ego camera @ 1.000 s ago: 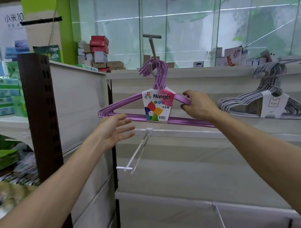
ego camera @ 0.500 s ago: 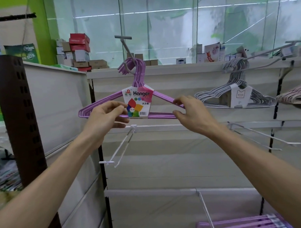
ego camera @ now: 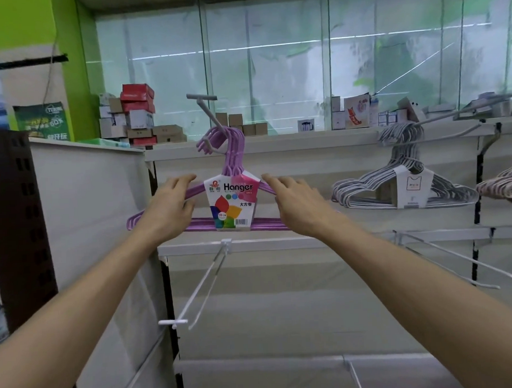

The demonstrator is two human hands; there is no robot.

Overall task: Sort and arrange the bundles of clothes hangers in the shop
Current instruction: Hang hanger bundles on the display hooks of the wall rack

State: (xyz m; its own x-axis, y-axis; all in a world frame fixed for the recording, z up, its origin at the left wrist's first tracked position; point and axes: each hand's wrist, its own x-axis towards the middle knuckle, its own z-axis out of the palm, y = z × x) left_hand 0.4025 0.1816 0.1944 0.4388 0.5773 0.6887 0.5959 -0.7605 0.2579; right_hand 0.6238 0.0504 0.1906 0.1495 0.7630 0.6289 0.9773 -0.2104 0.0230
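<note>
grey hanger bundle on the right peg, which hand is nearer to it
Right. The right hand rests on the purple hanger bundle, on its side facing the grey hanger bundle. The left hand is on the purple bundle's far side.

A bundle of hangers (ego camera: 233,154) hangs by its hooks on a display peg (ego camera: 205,111) that juts from the top of the shelving panel (ego camera: 277,164). The left hand (ego camera: 168,208) lies on the bundle's left shoulder, the right hand (ego camera: 295,204) on its right shoulder, with the label card (ego camera: 233,203) between them. Below the bundle a bare peg (ego camera: 200,285) sticks forward. To the right hangs a second hanger bundle (ego camera: 405,185). Stacked boxes (ego camera: 136,114) stand behind the shelving's top, to the left.
</note>
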